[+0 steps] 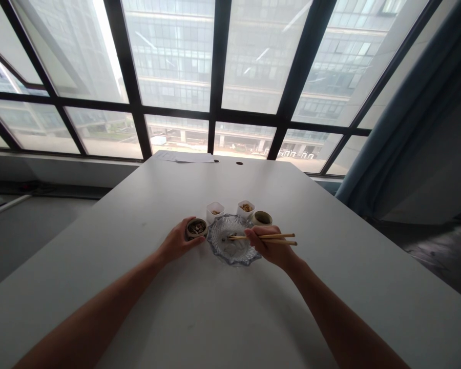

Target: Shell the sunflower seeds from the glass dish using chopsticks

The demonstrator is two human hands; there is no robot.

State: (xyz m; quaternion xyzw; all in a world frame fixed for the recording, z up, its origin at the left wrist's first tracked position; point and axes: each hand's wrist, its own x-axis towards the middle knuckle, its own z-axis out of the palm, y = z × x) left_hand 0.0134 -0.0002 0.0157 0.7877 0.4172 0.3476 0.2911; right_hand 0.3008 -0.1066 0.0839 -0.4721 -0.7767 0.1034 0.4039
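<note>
My left hand [176,242] is wrapped round a small round cup [196,237] with dark, seed-like pieces [196,227] inside. Just right of it sits a clear glass dish [236,259] with a scalloped rim. My right hand [271,247] grips a pair of wooden chopsticks [280,237], their tips reaching down into the dish. A few small dark pieces [226,237] lie at the tips; whether one is pinched between them, I cannot tell. Behind my right hand stands another small round cup [262,218], its bottom out of sight.
Beyond the dish stand two small white containers, the left one [215,211] with a few brownish pieces, the right one [246,208] with more. Papers [184,157] lie at the far end of the white table [200,307], near two round holes. Windows rise behind; a blue curtain [392,123] hangs at right.
</note>
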